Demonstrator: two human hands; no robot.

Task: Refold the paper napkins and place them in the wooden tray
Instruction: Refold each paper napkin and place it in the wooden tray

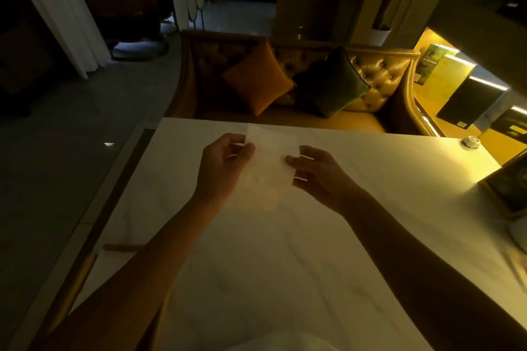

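Note:
A thin white paper napkin is held up above the white marbled table, near its far edge. My left hand pinches the napkin's left edge between thumb and fingers. My right hand pinches its right edge. The napkin hangs spread between both hands, its lower part blurred and hard to make out against the table. At the right edge of the table stands a wooden tray, only partly in view, with a dark inside.
A small white round object lies at the table's far right corner. Beyond the table is a tan tufted sofa with an orange cushion and a dark green cushion. Dark floor lies to the left.

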